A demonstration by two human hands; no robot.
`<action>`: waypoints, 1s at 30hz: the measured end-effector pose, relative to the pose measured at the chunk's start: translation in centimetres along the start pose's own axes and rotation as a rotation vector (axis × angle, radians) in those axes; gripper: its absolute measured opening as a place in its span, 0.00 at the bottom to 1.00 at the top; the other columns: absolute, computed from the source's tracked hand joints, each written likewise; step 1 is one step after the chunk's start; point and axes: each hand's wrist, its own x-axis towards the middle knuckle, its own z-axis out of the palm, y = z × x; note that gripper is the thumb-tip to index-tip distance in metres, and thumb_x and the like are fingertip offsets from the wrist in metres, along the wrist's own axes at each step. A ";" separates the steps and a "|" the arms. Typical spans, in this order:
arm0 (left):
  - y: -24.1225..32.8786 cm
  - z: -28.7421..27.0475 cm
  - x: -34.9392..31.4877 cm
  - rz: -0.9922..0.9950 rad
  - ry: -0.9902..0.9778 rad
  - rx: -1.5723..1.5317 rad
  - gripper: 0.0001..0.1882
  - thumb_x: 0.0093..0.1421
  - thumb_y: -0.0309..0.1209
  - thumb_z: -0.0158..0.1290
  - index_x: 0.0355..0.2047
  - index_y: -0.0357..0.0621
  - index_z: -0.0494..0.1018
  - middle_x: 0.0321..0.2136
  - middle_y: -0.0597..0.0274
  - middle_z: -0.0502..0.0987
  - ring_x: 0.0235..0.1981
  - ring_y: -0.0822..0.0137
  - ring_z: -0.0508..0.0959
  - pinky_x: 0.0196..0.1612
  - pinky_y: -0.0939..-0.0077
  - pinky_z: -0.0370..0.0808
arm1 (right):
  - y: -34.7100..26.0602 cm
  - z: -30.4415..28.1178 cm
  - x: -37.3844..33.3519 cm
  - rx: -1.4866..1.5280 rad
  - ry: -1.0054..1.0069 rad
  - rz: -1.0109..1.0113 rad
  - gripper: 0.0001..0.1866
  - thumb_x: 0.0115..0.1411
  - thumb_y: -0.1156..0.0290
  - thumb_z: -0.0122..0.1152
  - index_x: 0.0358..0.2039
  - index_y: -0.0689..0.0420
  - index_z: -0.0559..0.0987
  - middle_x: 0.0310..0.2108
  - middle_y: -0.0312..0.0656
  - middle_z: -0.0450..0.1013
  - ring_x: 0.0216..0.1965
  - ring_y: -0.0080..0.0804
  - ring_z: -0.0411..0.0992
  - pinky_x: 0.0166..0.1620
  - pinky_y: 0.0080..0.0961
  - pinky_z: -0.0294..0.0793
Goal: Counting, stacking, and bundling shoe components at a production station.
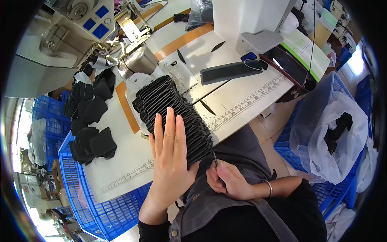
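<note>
A long row of black fabric pieces (173,109), pressed together in thin layers, slants across the table's front edge toward my lap. My left hand (169,155) rests along its left side with fingers stretched out and flat; the thumb is partly hidden beside the near end. At the row's near right corner, my right hand (227,179) is closed around a thin dark strip (214,155) that reaches up to the layers' edge. Whether the strip is joined to them, I cannot tell. The far end of the row lies beside the sewing machine's metal bed (143,60).
Loose piles of black fabric pieces (96,141) lie on the white table (133,157) at left. A dark flat strip (229,71) and a phone (286,64) lie on the right. Blue baskets (76,181) flank the table; the right one holds a plastic bag (342,121).
</note>
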 end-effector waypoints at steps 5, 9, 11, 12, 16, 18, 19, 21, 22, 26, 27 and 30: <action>0.0 0.0 -0.1 -0.005 0.014 0.010 0.54 0.38 0.22 0.65 0.66 0.36 0.49 0.67 0.43 0.47 0.68 0.39 0.46 0.66 0.50 0.50 | -0.8 0.4 0.5 -0.041 0.031 0.034 0.22 0.71 0.52 0.34 0.29 0.56 0.63 0.19 0.36 0.57 0.17 0.18 0.50 0.20 0.15 0.52; 0.0 0.0 0.0 -0.008 -0.001 0.004 0.54 0.38 0.22 0.66 0.66 0.35 0.49 0.67 0.43 0.48 0.68 0.39 0.46 0.66 0.50 0.50 | -1.1 0.3 0.9 0.010 0.066 0.090 0.22 0.71 0.51 0.35 0.27 0.56 0.63 0.18 0.35 0.56 0.16 0.17 0.49 0.19 0.15 0.50; -0.2 0.1 0.0 0.009 0.028 0.015 0.55 0.37 0.22 0.66 0.65 0.35 0.50 0.67 0.42 0.48 0.68 0.39 0.47 0.66 0.50 0.51 | -0.9 -0.3 0.9 0.082 0.070 0.150 0.23 0.71 0.50 0.35 0.26 0.55 0.64 0.17 0.34 0.56 0.15 0.17 0.49 0.19 0.15 0.49; -0.2 0.1 0.0 0.008 0.028 0.015 0.55 0.37 0.22 0.66 0.65 0.35 0.50 0.67 0.42 0.48 0.68 0.39 0.47 0.66 0.50 0.51 | -1.0 -0.4 0.8 0.083 0.070 0.151 0.23 0.71 0.50 0.35 0.26 0.55 0.64 0.17 0.34 0.56 0.15 0.17 0.49 0.19 0.15 0.49; -0.4 0.0 0.0 0.023 0.003 0.004 0.54 0.37 0.23 0.65 0.65 0.33 0.49 0.66 0.39 0.48 0.67 0.36 0.47 0.63 0.42 0.50 | -1.6 -0.8 0.0 0.092 0.108 0.144 0.24 0.70 0.48 0.34 0.26 0.55 0.64 0.17 0.33 0.55 0.15 0.17 0.49 0.19 0.15 0.49; -0.5 0.0 0.0 0.044 -0.003 -0.009 0.54 0.38 0.23 0.64 0.65 0.32 0.48 0.66 0.36 0.47 0.66 0.33 0.47 0.60 0.33 0.50 | -1.9 -0.9 -0.3 0.071 0.117 0.151 0.24 0.70 0.48 0.34 0.26 0.55 0.64 0.17 0.33 0.56 0.15 0.17 0.49 0.19 0.15 0.49; -0.5 0.1 0.0 0.041 0.000 -0.010 0.54 0.37 0.23 0.64 0.65 0.32 0.49 0.66 0.36 0.47 0.66 0.33 0.47 0.60 0.33 0.50 | -1.9 -1.0 -0.4 0.069 0.090 0.185 0.25 0.71 0.49 0.35 0.25 0.55 0.64 0.17 0.33 0.57 0.15 0.17 0.50 0.19 0.15 0.50; -0.4 0.1 0.0 0.041 0.002 -0.013 0.55 0.37 0.22 0.64 0.65 0.32 0.49 0.66 0.36 0.47 0.66 0.33 0.47 0.60 0.33 0.50 | -2.0 -1.0 -0.5 0.068 0.066 0.218 0.25 0.71 0.50 0.36 0.24 0.56 0.64 0.17 0.33 0.58 0.15 0.16 0.52 0.18 0.14 0.50; -0.2 0.1 0.0 0.024 0.008 0.001 0.55 0.37 0.22 0.65 0.65 0.33 0.49 0.66 0.39 0.48 0.67 0.36 0.47 0.63 0.42 0.50 | -2.0 -1.1 -0.4 0.017 0.046 0.211 0.24 0.71 0.51 0.36 0.25 0.56 0.64 0.17 0.33 0.57 0.16 0.17 0.51 0.19 0.15 0.50; 0.1 -0.2 0.1 0.002 0.000 0.020 0.55 0.37 0.22 0.66 0.65 0.34 0.50 0.67 0.41 0.48 0.68 0.39 0.47 0.66 0.50 0.51 | -2.7 -0.5 0.2 -0.140 0.050 0.148 0.22 0.71 0.53 0.36 0.26 0.56 0.64 0.18 0.34 0.58 0.16 0.17 0.51 0.19 0.16 0.51; 0.1 -0.1 0.1 0.002 0.000 0.021 0.55 0.37 0.22 0.66 0.65 0.34 0.50 0.67 0.41 0.48 0.68 0.39 0.47 0.66 0.50 0.51 | -2.9 -0.3 0.4 -0.139 0.049 0.148 0.22 0.71 0.53 0.36 0.26 0.56 0.64 0.18 0.34 0.58 0.16 0.17 0.51 0.19 0.16 0.51; 0.1 0.0 0.0 0.000 0.002 0.024 0.54 0.37 0.22 0.66 0.65 0.34 0.49 0.67 0.41 0.48 0.68 0.39 0.47 0.66 0.50 0.51 | -3.4 -0.1 1.1 -0.175 0.060 0.145 0.23 0.71 0.52 0.37 0.26 0.56 0.64 0.19 0.34 0.58 0.16 0.17 0.52 0.19 0.15 0.51</action>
